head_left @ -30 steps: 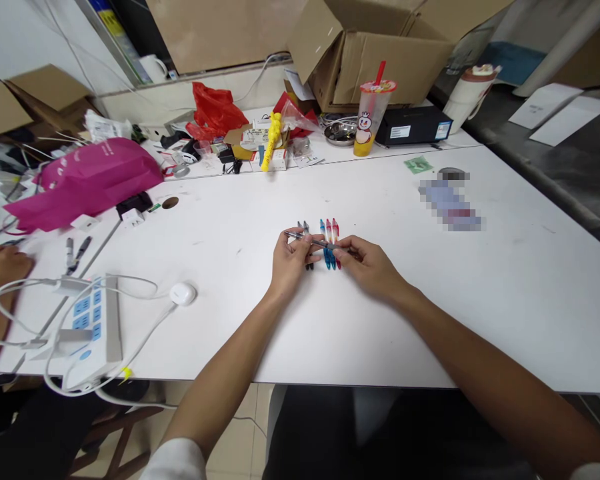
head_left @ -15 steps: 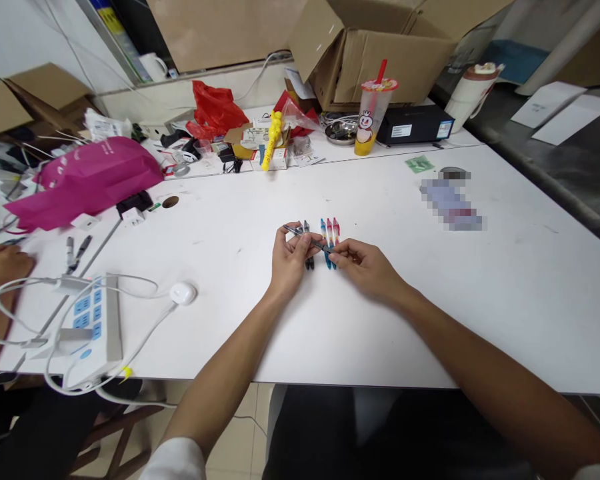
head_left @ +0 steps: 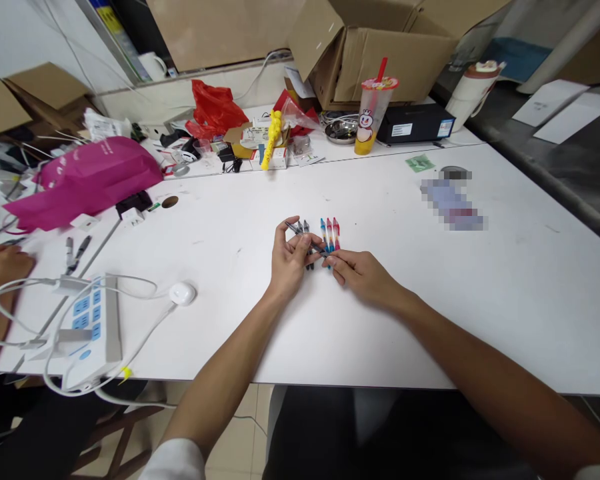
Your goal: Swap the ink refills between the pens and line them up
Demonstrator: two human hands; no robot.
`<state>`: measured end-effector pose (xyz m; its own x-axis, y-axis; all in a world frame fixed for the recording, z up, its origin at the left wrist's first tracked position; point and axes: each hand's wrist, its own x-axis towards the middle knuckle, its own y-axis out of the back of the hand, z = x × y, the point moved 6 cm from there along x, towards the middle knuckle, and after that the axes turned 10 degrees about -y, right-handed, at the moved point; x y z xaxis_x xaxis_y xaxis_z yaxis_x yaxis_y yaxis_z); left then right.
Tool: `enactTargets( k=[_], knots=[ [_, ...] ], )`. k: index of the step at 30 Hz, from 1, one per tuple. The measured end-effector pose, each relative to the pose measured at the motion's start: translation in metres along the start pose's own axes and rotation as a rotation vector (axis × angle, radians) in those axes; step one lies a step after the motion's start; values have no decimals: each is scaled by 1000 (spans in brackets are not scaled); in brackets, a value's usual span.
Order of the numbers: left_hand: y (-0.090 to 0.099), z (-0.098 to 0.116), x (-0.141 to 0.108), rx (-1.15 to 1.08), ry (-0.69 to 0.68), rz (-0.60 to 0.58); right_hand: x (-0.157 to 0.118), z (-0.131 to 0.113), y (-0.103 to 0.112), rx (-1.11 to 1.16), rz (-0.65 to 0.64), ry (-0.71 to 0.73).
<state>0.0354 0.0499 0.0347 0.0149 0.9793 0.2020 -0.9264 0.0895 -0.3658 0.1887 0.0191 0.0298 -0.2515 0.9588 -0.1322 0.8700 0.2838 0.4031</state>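
A dark pen (head_left: pixel 319 249) slants down to the right between both hands. My left hand (head_left: pixel 287 263) is closed on its upper part, thumb along the barrel. The fingers of my right hand (head_left: pixel 363 272) pinch its lower end and cover the tip. Beneath the hands, pens lie side by side on the white table (head_left: pixel 220 320). A blue pen (head_left: pixel 323 228) and two pink pens (head_left: pixel 333 228) form one group, their lower ends partly hidden by my right hand. Dark pens (head_left: pixel 307 227) lie just left of them, mostly behind my left fingers.
A power strip (head_left: pixel 111 333) with white cables and a round white plug (head_left: pixel 183 293) lies at left, near another person's hand (head_left: pixel 5 263). Farther back are a magenta bag (head_left: pixel 95 170), a yellow toy-like stick (head_left: pixel 271 140), a drink cup (head_left: pixel 371 117) and a cardboard box (head_left: pixel 395 67).
My right hand has shifted slightly left along the held pen, its fingers now covering more of the lower end. My left hand stays almost in place.
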Motion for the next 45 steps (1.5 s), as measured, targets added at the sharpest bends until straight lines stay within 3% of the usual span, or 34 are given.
enactTargets(
  k=[5,11,14,22,25,28,32,35,38,45],
  knots=[
    [3,-2,0,28,34,22,-1,0,0,-96,-20,6],
    [11,1,6,83,-1,8,0,-2,20,-43,178,65],
    [15,2,10,96,-15,-4,0,-2,26,-29,218,94],
    [19,-3,14,97,50,-82,-12,-16,0,-345,82,487],
    [16,-5,12,149,65,-120,-16,-21,-7,-414,122,636],
    [18,-6,12,334,30,-132,-15,-22,-6,-427,203,705],
    [24,4,16,800,-157,-137,-5,-14,-3,-547,276,648],
    [20,8,16,1034,-302,-274,4,-10,-6,-698,270,576],
    [16,4,12,1178,-375,-399,8,-11,-7,-806,276,531],
    [9,-1,6,1322,-459,-547,13,-11,-5,-861,283,498]
  ],
)
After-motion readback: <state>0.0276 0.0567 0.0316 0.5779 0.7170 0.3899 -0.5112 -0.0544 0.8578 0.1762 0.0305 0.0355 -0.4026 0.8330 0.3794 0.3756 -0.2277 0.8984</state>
